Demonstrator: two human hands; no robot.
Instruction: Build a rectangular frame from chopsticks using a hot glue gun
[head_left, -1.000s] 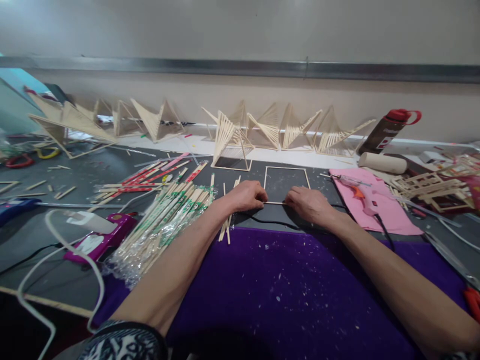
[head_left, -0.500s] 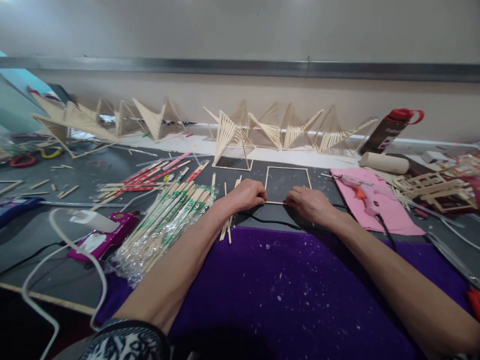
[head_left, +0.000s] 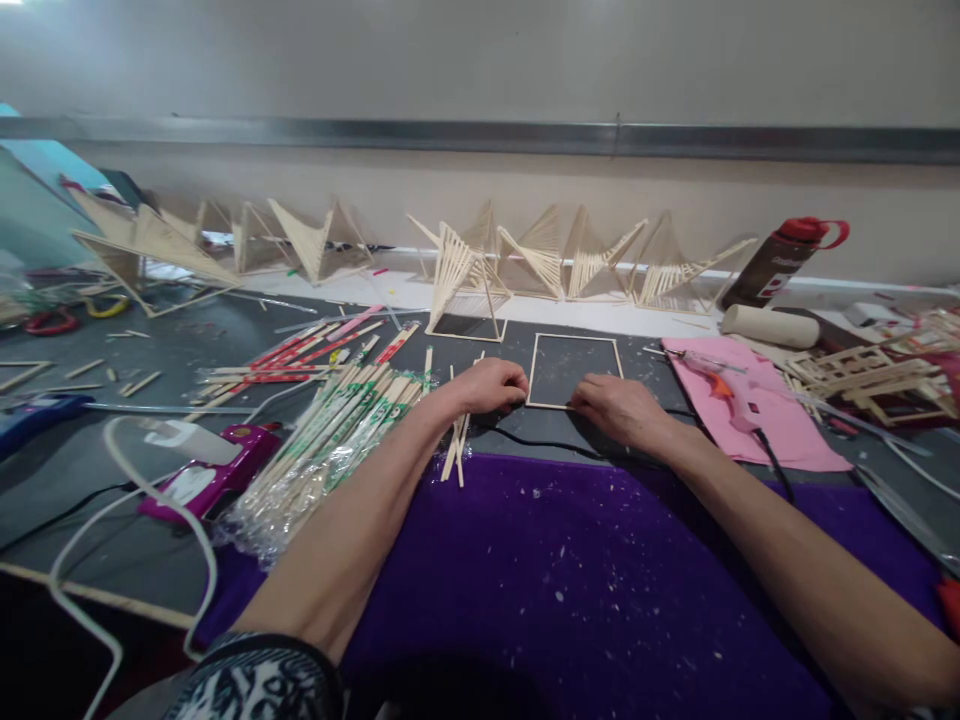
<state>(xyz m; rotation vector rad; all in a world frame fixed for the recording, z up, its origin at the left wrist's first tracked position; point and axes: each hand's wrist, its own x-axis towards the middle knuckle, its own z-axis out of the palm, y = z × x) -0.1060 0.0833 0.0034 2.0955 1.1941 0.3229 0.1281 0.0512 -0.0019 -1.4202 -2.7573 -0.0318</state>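
Observation:
A thin square frame of wooden sticks (head_left: pixel 573 337) lies flat on the grey table in front of me. My right hand (head_left: pixel 619 408) has its fingers curled in a pinch at the frame's near right corner, which it covers. Beside the near left corner is my left hand (head_left: pixel 491 387), its fingers bent together just left of the stick; whatever they hold, if anything, is hidden. Several loose sticks (head_left: pixel 454 455) cross each other below the left wrist. A plastic-wrapped bundle of chopsticks (head_left: pixel 337 430) with green print lies left of my left forearm.
Stick models with twisted surfaces (head_left: pixel 457 270) stand along the wall. On the right, a glue gun (head_left: pixel 724 380) rests on pink cloth (head_left: pixel 787 440), near a cardboard tube (head_left: pixel 771 326) and a red-capped bottle (head_left: pixel 784 262). A black cord (head_left: pixel 540 442) runs before the frame; purple cloth (head_left: pixel 525 560) covers the near edge.
My left hand has shifted slightly left, away from the frame's near left corner, which now shows. The right hand stays at its corner.

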